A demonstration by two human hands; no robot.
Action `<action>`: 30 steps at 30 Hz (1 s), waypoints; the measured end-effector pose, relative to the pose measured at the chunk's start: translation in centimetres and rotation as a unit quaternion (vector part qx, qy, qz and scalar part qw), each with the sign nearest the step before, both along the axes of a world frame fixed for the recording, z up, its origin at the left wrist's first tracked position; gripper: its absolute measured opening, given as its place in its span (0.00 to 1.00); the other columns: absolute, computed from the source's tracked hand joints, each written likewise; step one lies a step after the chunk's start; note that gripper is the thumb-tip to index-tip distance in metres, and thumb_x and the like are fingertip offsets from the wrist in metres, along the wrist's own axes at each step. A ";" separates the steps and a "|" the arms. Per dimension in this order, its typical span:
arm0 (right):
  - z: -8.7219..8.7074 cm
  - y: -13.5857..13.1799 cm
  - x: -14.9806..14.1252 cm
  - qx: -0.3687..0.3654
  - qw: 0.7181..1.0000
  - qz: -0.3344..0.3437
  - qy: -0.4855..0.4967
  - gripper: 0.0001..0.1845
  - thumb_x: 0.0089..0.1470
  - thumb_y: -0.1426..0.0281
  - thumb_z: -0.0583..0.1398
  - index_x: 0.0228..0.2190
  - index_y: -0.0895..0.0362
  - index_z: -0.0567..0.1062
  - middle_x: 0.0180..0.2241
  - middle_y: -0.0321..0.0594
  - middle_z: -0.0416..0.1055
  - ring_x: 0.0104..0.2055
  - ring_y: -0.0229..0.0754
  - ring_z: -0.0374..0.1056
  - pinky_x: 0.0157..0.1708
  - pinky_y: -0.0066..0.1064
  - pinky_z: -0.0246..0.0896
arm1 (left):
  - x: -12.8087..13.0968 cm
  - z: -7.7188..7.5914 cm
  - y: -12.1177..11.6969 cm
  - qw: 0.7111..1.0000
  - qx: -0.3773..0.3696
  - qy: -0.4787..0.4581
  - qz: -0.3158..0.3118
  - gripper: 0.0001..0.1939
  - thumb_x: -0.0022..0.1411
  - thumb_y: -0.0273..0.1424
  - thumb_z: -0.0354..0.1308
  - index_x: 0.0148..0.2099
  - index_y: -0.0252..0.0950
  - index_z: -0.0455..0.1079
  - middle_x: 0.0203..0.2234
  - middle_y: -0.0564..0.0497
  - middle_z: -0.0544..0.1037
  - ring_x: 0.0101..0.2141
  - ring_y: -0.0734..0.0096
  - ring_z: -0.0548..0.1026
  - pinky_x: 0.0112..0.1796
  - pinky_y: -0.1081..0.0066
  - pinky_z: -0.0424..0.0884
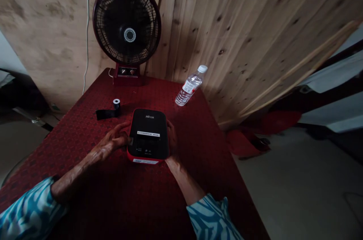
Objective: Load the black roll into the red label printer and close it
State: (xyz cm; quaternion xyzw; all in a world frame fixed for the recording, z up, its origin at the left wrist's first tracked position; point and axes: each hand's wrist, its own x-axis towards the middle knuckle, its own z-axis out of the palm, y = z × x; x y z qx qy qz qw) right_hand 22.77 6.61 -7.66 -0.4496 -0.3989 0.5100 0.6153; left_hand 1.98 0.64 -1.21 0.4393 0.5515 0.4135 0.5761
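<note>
Gripping from both sides

On my feed, the slightly spread, curled fingers [120, 133] of my left hand [112, 142] touch the left edge of a black-and-red rectangular plastic label printer [148, 136]. My right hand [172, 143] cups its right edge, fingers hidden, so I cannot tell their state. The lid looks shut; a black ribbon strip [106, 114] and white-cored black roll [116, 104] lie apart on the red patterned tablecloth [215, 179], with open cloth around the printer. A clear plastic water bottle [190, 85] sits near the far edge.
</note>
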 end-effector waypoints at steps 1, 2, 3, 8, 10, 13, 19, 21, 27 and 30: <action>0.0 0.0 0.0 0.000 1.000 -0.004 -0.002 0.22 0.51 0.54 0.58 0.45 0.52 0.75 0.46 0.40 0.77 0.47 0.48 0.71 0.48 0.43 0.65 | 0.0 0.1 -0.1 1.000 0.001 -0.007 0.001 0.38 0.49 0.40 0.62 0.62 0.37 0.61 0.24 0.54 0.73 0.30 0.62 0.74 0.35 0.65 0.68; 0.0 0.1 0.0 0.002 1.000 -0.006 -0.011 0.23 0.51 0.54 0.58 0.45 0.53 0.75 0.46 0.40 0.77 0.48 0.48 0.71 0.49 0.44 0.64 | 0.1 0.3 -0.2 1.000 0.003 -0.014 0.004 0.38 0.49 0.40 0.62 0.62 0.37 0.61 0.24 0.55 0.72 0.29 0.63 0.72 0.35 0.66 0.67; 0.0 0.1 0.0 0.007 1.000 -0.008 -0.023 0.24 0.51 0.53 0.58 0.45 0.54 0.75 0.47 0.41 0.77 0.49 0.49 0.70 0.51 0.44 0.63 | 0.1 0.4 -0.2 1.000 0.006 -0.018 0.006 0.37 0.49 0.39 0.62 0.62 0.37 0.62 0.23 0.56 0.71 0.28 0.65 0.71 0.34 0.66 0.66; -0.1 0.3 0.2 0.024 0.999 -0.011 -0.044 0.25 0.52 0.52 0.57 0.47 0.53 0.75 0.51 0.42 0.75 0.54 0.49 0.68 0.56 0.44 0.60 | 0.2 0.8 -0.5 1.000 -0.002 -0.028 0.000 0.36 0.51 0.38 0.62 0.62 0.38 0.62 0.23 0.57 0.69 0.27 0.68 0.69 0.33 0.68 0.65; 0.0 0.3 0.3 0.026 0.999 -0.006 -0.044 0.25 0.52 0.52 0.57 0.47 0.53 0.75 0.51 0.41 0.75 0.54 0.48 0.68 0.56 0.44 0.59 | 0.2 0.8 -0.5 1.000 -0.008 -0.028 0.000 0.37 0.50 0.39 0.62 0.63 0.38 0.61 0.24 0.56 0.71 0.27 0.67 0.71 0.33 0.68 0.65; 0.3 0.2 0.3 0.029 0.998 0.002 -0.059 0.24 0.53 0.53 0.57 0.47 0.53 0.75 0.51 0.41 0.75 0.54 0.48 0.68 0.56 0.43 0.60 | 0.3 1.0 -0.5 1.000 -0.010 -0.025 0.004 0.38 0.50 0.39 0.63 0.63 0.36 0.60 0.25 0.55 0.71 0.28 0.65 0.72 0.33 0.67 0.66; 0.2 0.2 0.4 0.039 0.997 0.006 -0.063 0.25 0.54 0.53 0.56 0.48 0.53 0.75 0.52 0.41 0.74 0.55 0.48 0.67 0.56 0.42 0.60 | -0.3 2.7 -0.4 0.996 0.040 0.081 -0.018 0.34 0.50 0.40 0.61 0.59 0.36 0.65 0.24 0.54 0.72 0.26 0.64 0.71 0.30 0.67 0.65; 0.0 0.2 0.4 0.036 0.998 0.013 -0.057 0.25 0.54 0.53 0.57 0.48 0.52 0.75 0.52 0.40 0.74 0.55 0.48 0.68 0.56 0.42 0.60 | -0.4 3.6 -0.2 0.977 0.107 0.185 -0.012 0.29 0.52 0.42 0.60 0.55 0.36 0.69 0.24 0.52 0.73 0.26 0.64 0.70 0.29 0.67 0.65; 0.5 0.2 0.2 0.038 0.999 0.018 -0.028 0.22 0.53 0.56 0.58 0.46 0.52 0.76 0.48 0.40 0.76 0.51 0.46 0.69 0.53 0.40 0.62 | 2.2 6.1 3.2 0.839 0.303 0.423 -0.162 0.15 0.65 0.35 0.51 0.46 0.41 0.77 0.42 0.47 0.79 0.42 0.60 0.77 0.45 0.65 0.70; 1.0 0.0 0.4 0.048 0.998 0.024 -0.038 0.20 0.53 0.57 0.58 0.45 0.51 0.76 0.49 0.39 0.75 0.53 0.45 0.68 0.54 0.39 0.60 | 4.1 6.0 6.0 0.767 0.258 0.519 -0.274 0.14 0.62 0.27 0.53 0.45 0.42 0.77 0.44 0.46 0.80 0.45 0.57 0.77 0.47 0.62 0.70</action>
